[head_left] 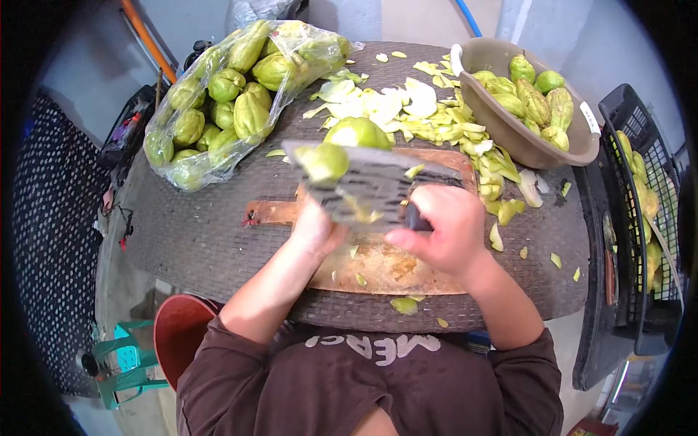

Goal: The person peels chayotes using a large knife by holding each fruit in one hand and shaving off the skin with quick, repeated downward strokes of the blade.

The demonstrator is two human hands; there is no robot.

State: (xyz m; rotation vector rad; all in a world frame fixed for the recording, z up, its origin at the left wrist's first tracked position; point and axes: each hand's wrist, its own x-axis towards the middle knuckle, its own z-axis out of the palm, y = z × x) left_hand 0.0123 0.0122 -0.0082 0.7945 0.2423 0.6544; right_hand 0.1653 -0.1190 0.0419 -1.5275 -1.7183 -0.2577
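Observation:
My right hand (450, 226) is closed on the dark handle of a cleaver (376, 182), whose broad, blurred blade spans to the left above a wooden cutting board (392, 267). Behind the blade is my left hand (322, 226), its fingers mostly hidden, so what it holds cannot be told. A green chayote (357, 132) shows just beyond the blade's upper edge. Another rounded green shape, a chayote piece or its reflection, appears at the blade's left part. Small peel bits lie on the board.
Peelings (436, 120) are heaped behind the board. A clear plastic bag of chayotes (262, 117) lies at the back left; a brown basin (583, 155) with chayotes stands at the back right. Beyond the right table edge is a black crate (627, 92) with more. A red bucket (177, 332) stands lower left.

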